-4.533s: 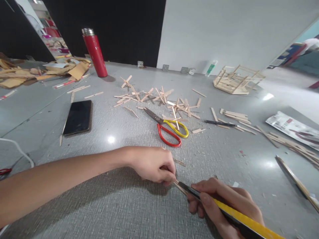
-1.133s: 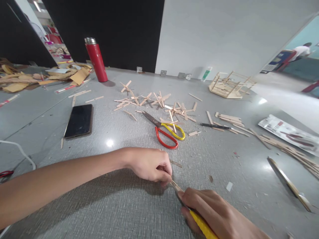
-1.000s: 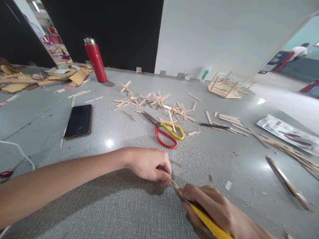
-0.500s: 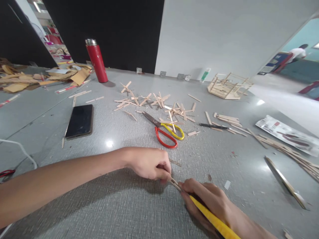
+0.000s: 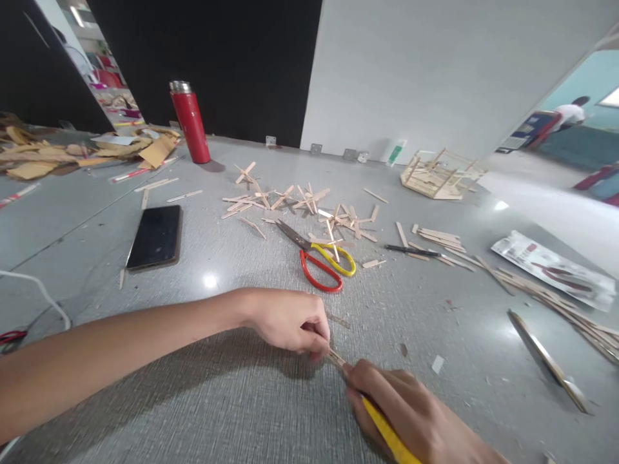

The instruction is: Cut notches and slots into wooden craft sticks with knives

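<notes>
My left hand (image 5: pixel 293 324) is closed, thumb and fingers pinching one end of a thin wooden stick (image 5: pixel 336 357) low over the grey table. At the stick's other end is my right hand (image 5: pixel 399 399), wrapped round a long yellow-handled tool (image 5: pixel 387 433). The tool's working end is hidden by the fingers, so I cannot tell its kind. Just beyond both hands lie scissors (image 5: pixel 320 272) with one red and one yellow handle loop. A short flat strip (image 5: pixel 339 320) rests beside my left knuckles.
Cut wooden sticks (image 5: pixel 309 196) are scattered farther back. A phone (image 5: pixel 155 236) and a red flask (image 5: pixel 191 125) stand left. To the right are a stick frame (image 5: pixel 438 177), a black-handled knife (image 5: pixel 411 250), a white packet (image 5: pixel 554 269), long sticks (image 5: pixel 568 309) and metal tweezers (image 5: pixel 549 361).
My right hand and the yellow-handled tool have shifted slightly left and down. My left hand keeps its pinch on the stick. The whole view has tilted a little.
</notes>
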The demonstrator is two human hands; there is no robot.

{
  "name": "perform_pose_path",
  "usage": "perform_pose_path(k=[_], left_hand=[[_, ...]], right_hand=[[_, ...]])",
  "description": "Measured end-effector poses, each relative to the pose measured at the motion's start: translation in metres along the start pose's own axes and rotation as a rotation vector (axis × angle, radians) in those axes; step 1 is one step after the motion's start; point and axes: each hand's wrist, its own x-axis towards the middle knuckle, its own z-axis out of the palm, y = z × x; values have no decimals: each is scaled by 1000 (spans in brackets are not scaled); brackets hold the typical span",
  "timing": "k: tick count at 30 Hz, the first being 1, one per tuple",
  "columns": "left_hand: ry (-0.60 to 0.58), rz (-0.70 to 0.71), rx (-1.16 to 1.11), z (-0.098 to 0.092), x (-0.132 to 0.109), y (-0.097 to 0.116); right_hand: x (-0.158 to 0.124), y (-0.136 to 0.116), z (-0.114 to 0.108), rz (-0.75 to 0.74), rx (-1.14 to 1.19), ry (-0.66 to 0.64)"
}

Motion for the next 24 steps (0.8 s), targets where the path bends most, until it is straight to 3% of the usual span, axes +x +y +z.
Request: perform_pose_path(k=[2,6,8,10,13,15,24], left_hand=[[-10,-8,-10,0,0,0],[-11,-26,-9,-1,0,1],[-6,-28,0,-1,0,1],[-9,-20,2,-2,1,1],[-24,0,2,-1,1,-1],[-18,9,10,-1,1,-1],[-4,22,20,0,2,0]], right_hand=[[0,2,-1,129,126,-5],[7,3,-6,576,491,-53],[10,3,-9,643,564,-55],[10,4,-9,496,485,-36],[7,2,-8,90,148,34],[6,-1,-7,-87,-19,58],[7,-5,-6,-167,-114,56]])
